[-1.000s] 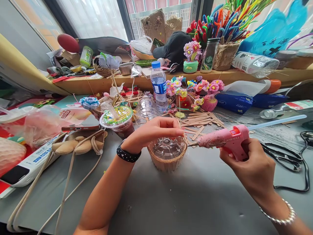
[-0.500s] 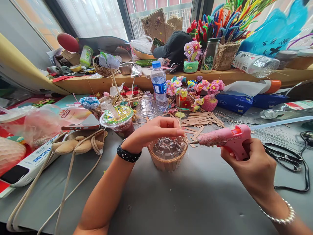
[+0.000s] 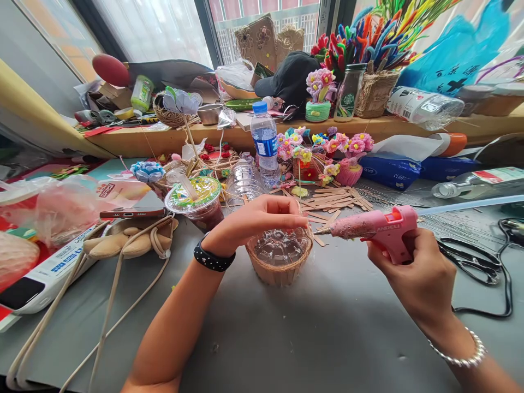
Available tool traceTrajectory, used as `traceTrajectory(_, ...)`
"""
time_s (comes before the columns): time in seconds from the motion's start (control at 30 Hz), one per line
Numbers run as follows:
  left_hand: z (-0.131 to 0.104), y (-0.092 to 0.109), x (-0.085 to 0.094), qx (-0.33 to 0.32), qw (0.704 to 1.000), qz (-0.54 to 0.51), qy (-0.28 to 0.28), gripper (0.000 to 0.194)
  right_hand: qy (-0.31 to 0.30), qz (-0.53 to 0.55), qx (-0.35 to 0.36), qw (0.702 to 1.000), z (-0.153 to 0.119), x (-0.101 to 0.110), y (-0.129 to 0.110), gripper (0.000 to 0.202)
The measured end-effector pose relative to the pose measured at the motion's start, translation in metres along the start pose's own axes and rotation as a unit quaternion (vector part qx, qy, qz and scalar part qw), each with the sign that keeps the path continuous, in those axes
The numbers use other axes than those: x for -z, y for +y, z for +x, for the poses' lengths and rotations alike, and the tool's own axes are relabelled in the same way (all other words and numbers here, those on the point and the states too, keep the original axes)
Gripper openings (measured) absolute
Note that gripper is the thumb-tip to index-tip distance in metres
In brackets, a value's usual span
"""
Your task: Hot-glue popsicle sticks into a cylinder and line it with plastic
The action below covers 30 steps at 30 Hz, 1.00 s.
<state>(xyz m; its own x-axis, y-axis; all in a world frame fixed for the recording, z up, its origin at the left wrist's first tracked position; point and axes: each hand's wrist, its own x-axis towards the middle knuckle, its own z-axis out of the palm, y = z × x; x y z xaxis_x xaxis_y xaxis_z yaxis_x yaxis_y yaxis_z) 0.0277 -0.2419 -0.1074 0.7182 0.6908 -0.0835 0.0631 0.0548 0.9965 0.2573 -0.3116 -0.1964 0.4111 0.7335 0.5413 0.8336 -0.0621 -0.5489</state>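
Note:
In front of me on the grey table stands a small round pot (image 3: 280, 266), a clear plastic bottle base sided with flat wooden sticks and edged with twine (image 3: 301, 263) along its rim. Over its far right rim, the thumb and fingers of my left hand (image 3: 270, 214) pinch the twine. My right hand (image 3: 417, 273) is wrapped round the handle of a pink hot glue gun (image 3: 379, 225). A translucent glue stick (image 3: 470, 205) sticks out of its back. The gun's metal nozzle points left, right beside the rim and my left fingertips; contact is hard to make out.
Loose wooden sticks (image 3: 335, 200) lie behind the pot. Nearby are a lidded drink cup (image 3: 196, 199), a water bottle (image 3: 266, 144) and fuzzy flowers (image 3: 358, 143). Black scissors (image 3: 470, 262) and a cable (image 3: 505, 284) lie right; a phone (image 3: 133, 213) rests on a corded bag (image 3: 126, 243) left.
The whole view has shifted slightly. My left hand keeps its pinch at the pot's rim, and the glue gun's nozzle stays beside it.

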Motion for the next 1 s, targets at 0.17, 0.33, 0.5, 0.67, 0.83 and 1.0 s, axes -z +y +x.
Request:
traceTrajectory(0.17, -0.0001, 0.0003, -0.0010, -0.007, 1.000, 0.005, 0.003, 0.018, -0.010, -0.003, 0.005, 1.000, 0.0005, -0.0007, 0.0000, 0.039)
traceTrajectory(0.33, -0.0001, 0.0006, -0.0010, -0.003, 1.000, 0.009, 0.003, 0.019, 0.004, -0.008, 0.019, 1.000, 0.0009, -0.0018, 0.0014, 0.038)
traceTrajectory(0.5, -0.0004, 0.0005, -0.0012, -0.005, 1.000, 0.009, 0.000, 0.019, -0.002, -0.003, 0.014, 1.000, 0.0009, -0.0018, -0.0002, 0.041)
traceTrajectory(0.67, -0.0003, -0.0007, 0.0001, -0.013, 1.000, 0.013, -0.008, 0.018, -0.004, 0.002, 0.011, 1.000, 0.0012, -0.0027, -0.0010, 0.041)
traceTrajectory(0.83, -0.0001, -0.0008, 0.0009, -0.023, 0.999, 0.015, -0.017, 0.019, 0.005, 0.000, 0.019, 1.000, 0.0019, -0.0046, -0.0001, 0.041)
traceTrajectory(1.0, -0.0004, -0.0003, -0.0009, -0.009, 1.000, 0.015, 0.000, 0.020, 0.004, 0.000, 0.022, 1.000, 0.0011, -0.0041, -0.0004, 0.039)
